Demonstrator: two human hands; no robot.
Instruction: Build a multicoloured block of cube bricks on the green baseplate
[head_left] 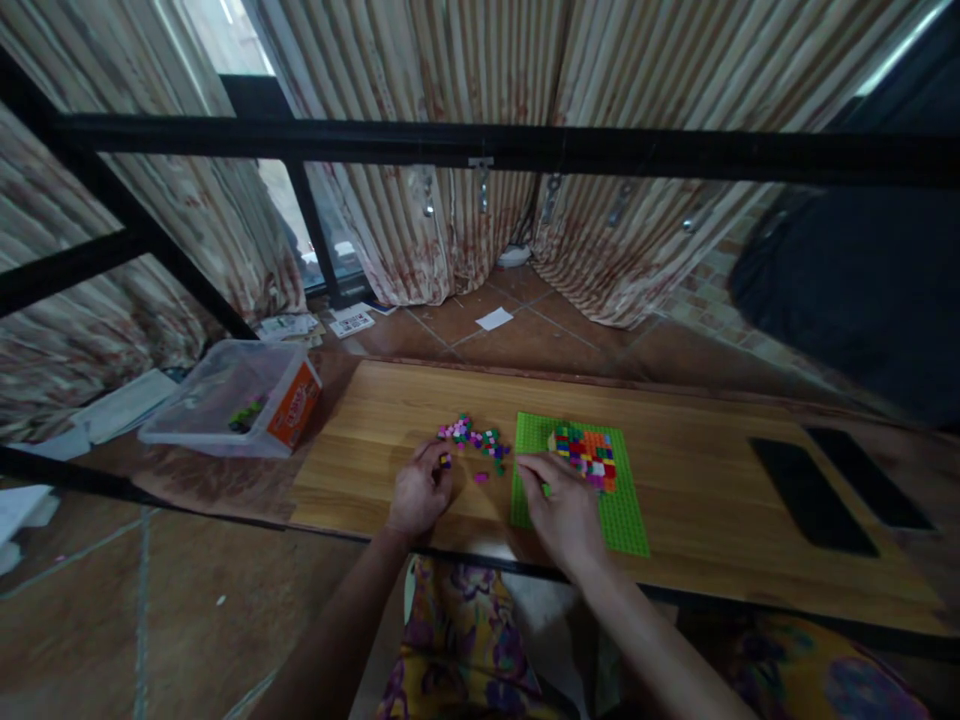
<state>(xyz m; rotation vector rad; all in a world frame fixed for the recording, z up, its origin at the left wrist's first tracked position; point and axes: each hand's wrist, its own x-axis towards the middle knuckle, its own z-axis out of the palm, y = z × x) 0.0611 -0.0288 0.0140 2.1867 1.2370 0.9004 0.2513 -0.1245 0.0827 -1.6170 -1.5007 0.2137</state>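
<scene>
My left hand [420, 492] is over the wooden board, its fingers closed in a pinch around small toy bricks [446, 461], dark purple and yellow. My right hand [561, 505] reaches over the left part of a green studded baseplate [630, 525]. Its thumb and forefinger are pressed together, and whatever lies between them is too small to make out. Past that hand, a block of multicoloured bricks [592, 458] sits on the baseplate. Between the hands spreads a loose pile of small bricks [469, 432], mostly pink, purple and green. One magenta brick [481, 478] lies apart, nearer to me.
A clear plastic box [217, 400] with an orange label and some green pieces inside stands left of the wooden tabletop [697, 470]. Two dark flat panels [814, 495] lie at the right. A black metal bar [510, 145] crosses in front of striped curtains [450, 60]. Papers [495, 318] lie on the floor.
</scene>
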